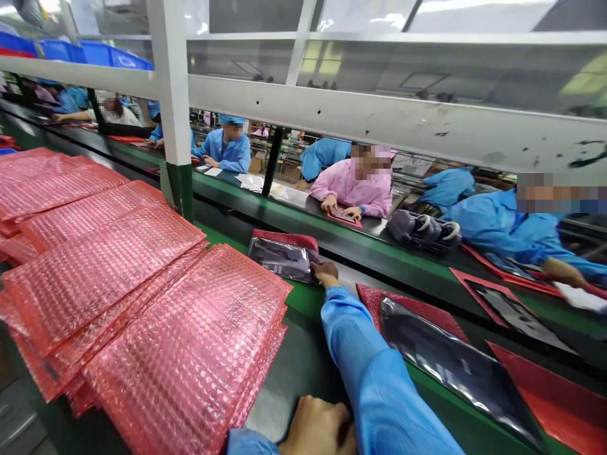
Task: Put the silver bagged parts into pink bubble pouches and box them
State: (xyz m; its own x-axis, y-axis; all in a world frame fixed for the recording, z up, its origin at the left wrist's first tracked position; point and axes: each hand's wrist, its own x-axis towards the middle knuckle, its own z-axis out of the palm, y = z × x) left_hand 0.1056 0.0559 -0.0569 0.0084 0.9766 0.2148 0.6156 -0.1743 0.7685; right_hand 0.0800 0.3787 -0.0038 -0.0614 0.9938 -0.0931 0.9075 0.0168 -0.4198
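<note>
My right hand (326,273) reaches far out over the work line, its fingers pinched on the right end of a dark flat panel in clear plastic (279,256). Under and behind that panel lies a red bubble-wrap pouch (303,240). Low in the view, my left hand (320,426) rests near the bench with curled fingers; whatever they may hold is hidden. Left of it, a stack of red bubble-wrap pouches (199,335) leans in an overlapping pile. To the right of my right arm, a larger black panel in clear film (450,354) lies partly over another red pouch (422,309).
A white post (171,82) with a green base rises beyond the pouches. Across the line sit co-workers, one in a pink smock (358,183), another in blue (512,221). A dark grey object with pale loops (422,230) stands on the far ledge. Blue bins (114,55) are overhead.
</note>
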